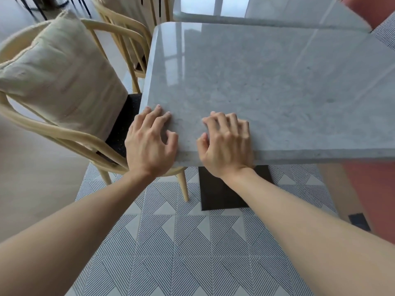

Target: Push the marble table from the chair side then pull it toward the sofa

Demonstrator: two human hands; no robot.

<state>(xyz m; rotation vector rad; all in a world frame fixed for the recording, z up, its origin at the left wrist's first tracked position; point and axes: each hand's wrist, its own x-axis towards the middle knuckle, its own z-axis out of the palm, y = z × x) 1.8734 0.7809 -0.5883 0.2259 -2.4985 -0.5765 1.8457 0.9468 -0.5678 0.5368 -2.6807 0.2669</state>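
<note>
The grey marble table [267, 82] fills the middle of the view, glossy, with rounded corners. Both my hands lie on its near edge. My left hand [149, 142] sits at the near-left corner, fingertips pressing on the top and the palm over the edge. A short way to its right, my right hand [226, 144] rests with bent fingers, tips and thumb on the top, wrist hanging over the edge. Neither hand wraps round the slab. Under the table the dark square base [222, 193] shows. The red sofa [372, 189] is at the right.
A pale wooden chair [64, 133] with a beige cushion [57, 69] and dark seat stands tight against the table's left side. A second chair [128, 39] is behind it. Another marble table [277, 11] abuts the far edge. Patterned floor tiles [181, 253] lie below me.
</note>
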